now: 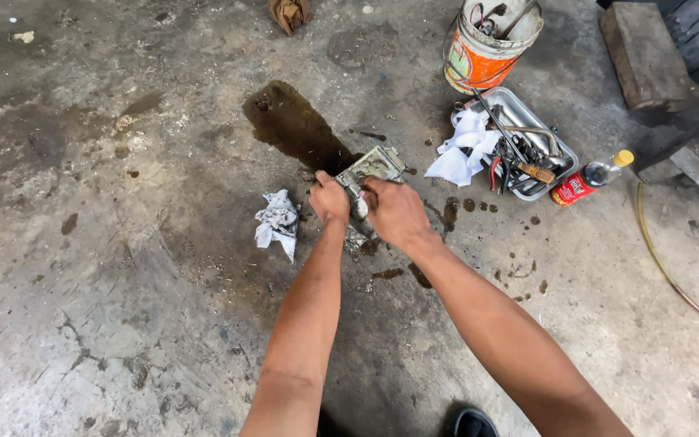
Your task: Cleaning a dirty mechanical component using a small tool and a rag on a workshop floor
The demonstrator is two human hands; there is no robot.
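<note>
A grimy grey metal engine part [372,167] stands on the concrete floor in the middle of the head view. My left hand [329,200] grips its left side. My right hand [394,212] is closed around its lower right side, and the lower half of the part is hidden behind both hands. A dark wet stain [293,123] spreads on the floor just beyond the part. A crumpled white rag [277,222] lies on the floor left of my left hand.
A metal tray [555,144] with a white cloth [467,146] and several hand tools sits at the right. An orange and white bucket [487,48] stands behind it. A red bottle [588,179], a wood block [643,53] and a hose [661,263] lie further right.
</note>
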